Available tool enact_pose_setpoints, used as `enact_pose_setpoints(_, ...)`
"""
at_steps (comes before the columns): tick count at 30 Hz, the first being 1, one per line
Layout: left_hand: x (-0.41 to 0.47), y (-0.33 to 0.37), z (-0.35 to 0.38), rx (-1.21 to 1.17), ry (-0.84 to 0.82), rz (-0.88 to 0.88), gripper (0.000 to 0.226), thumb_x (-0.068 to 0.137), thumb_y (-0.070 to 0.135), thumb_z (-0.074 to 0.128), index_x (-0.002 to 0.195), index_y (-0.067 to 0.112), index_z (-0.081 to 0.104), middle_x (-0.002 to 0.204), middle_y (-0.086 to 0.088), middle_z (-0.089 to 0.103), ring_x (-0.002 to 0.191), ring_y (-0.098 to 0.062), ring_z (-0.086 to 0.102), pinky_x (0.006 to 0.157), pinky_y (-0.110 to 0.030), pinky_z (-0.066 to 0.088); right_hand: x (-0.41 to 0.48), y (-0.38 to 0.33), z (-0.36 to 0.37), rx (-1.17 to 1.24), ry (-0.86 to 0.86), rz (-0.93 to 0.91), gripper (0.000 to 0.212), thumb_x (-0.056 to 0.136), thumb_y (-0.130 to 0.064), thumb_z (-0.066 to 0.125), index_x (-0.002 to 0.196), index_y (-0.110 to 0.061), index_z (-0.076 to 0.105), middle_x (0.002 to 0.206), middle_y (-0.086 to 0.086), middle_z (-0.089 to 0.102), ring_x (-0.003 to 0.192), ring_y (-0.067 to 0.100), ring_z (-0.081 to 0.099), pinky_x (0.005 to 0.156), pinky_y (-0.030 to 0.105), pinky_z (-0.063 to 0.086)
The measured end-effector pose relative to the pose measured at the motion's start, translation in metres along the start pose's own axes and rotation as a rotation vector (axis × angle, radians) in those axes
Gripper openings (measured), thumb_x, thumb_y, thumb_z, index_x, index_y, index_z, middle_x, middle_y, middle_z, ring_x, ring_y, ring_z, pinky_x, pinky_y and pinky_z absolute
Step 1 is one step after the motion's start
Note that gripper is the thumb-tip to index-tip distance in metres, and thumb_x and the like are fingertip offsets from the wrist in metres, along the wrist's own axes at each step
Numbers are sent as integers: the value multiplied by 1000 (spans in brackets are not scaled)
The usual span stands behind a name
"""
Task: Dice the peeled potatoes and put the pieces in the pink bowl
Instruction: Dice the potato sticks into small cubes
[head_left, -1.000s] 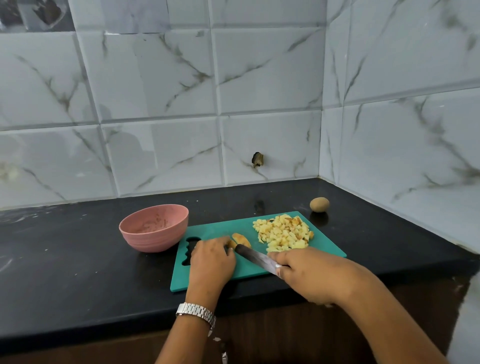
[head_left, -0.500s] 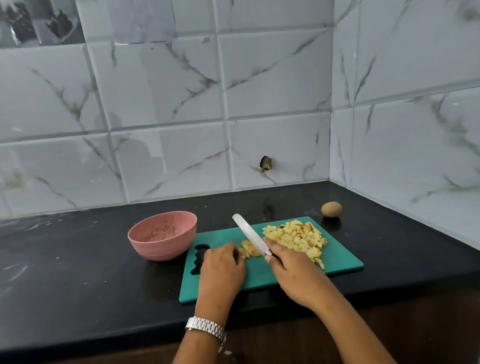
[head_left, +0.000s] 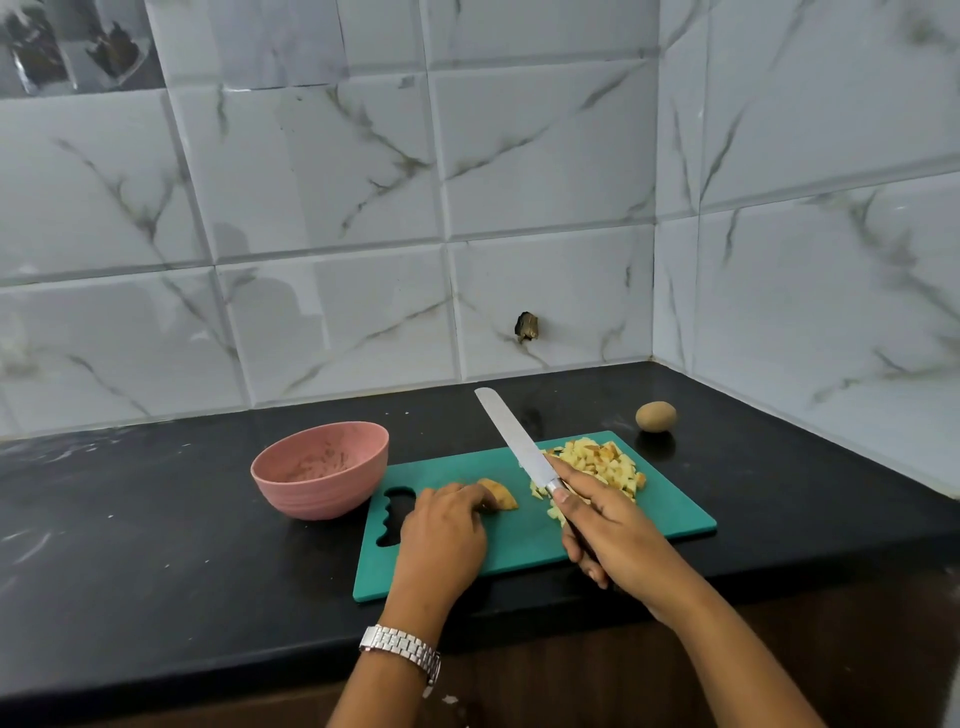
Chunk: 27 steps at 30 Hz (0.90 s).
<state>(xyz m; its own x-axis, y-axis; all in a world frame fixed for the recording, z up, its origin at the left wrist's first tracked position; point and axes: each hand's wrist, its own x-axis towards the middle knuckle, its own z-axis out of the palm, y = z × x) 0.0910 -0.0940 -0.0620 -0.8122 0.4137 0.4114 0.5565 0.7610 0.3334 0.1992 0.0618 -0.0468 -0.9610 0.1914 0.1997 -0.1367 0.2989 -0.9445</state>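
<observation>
Our right grip (head_left: 608, 525) clamps the knife (head_left: 511, 441) (blade pointing eleven o'clock); our left grip (head_left: 441, 530) pinches a potato piece (head_left: 500, 496) on the board (head_left: 524, 543), diced pile (head_left: 608, 462) at three o'clock, pink bowl (head_left: 311, 493) at nine.

My left hand (head_left: 441, 535) lies palm down at lower centre, fingers curled onto the potato piece (head_left: 501, 500). Right of it, my right hand (head_left: 613, 540) grips the knife (head_left: 513, 441), forearm reaching from lower right.
</observation>
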Motion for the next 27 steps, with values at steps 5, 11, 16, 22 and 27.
enact_pose_setpoints(5, 9, -3, -1, -5, -96, 21, 37, 95, 15, 42, 115, 37, 63, 126, 15, 58, 116, -14, 47, 101, -32, 38, 1, 1, -2, 26, -10, 16, 40, 105, -31, 43, 140, -49, 37, 63, 3, 53, 46, 8, 42, 44, 21, 39)
enact_pose_setpoints(11, 30, 2, -11, -52, -151, 33, 29, 90, 5, 51, 101, 26, 68, 109, 7, 66, 102, -12, 57, 89, -23, 44, 1, 1, -1, 46, -13, 18, 41, 105, -31, 44, 140, -50, 37, 64, 3, 53, 46, 8, 42, 45, 22, 39)
enact_pose_setpoints(16, 37, 1, -16, -102, -163, -7, 32, 89, 6, 58, 116, 22, 54, 99, 6, 66, 91, -12, 59, 85, -28, 47, 0, 1, -2, 36, -23, 26, 43, 105, -31, 43, 145, -45, 36, 63, 2, 53, 47, 7, 43, 45, 21, 39)
enact_pose_setpoints(22, 14, -2, -19, -195, -31, -28, 29, 84, 14, 71, 99, 27, 49, 77, 16, 63, 75, 0, 58, 78, -22, 48, 2, -1, 1, -62, -16, 24, 45, 105, -32, 43, 147, -45, 34, 64, 2, 53, 46, 5, 44, 45, 21, 40)
enact_pose_setpoints(27, -9, 7, -14, -299, 74, -10, 30, 80, 12, 74, 101, 24, 56, 74, 11, 69, 78, 2, 63, 84, -20, 47, -5, -8, 7, -246, -18, -22, 48, 105, -29, 45, 150, -39, 33, 71, -8, 56, 50, -3, 50, 50, 15, 42)
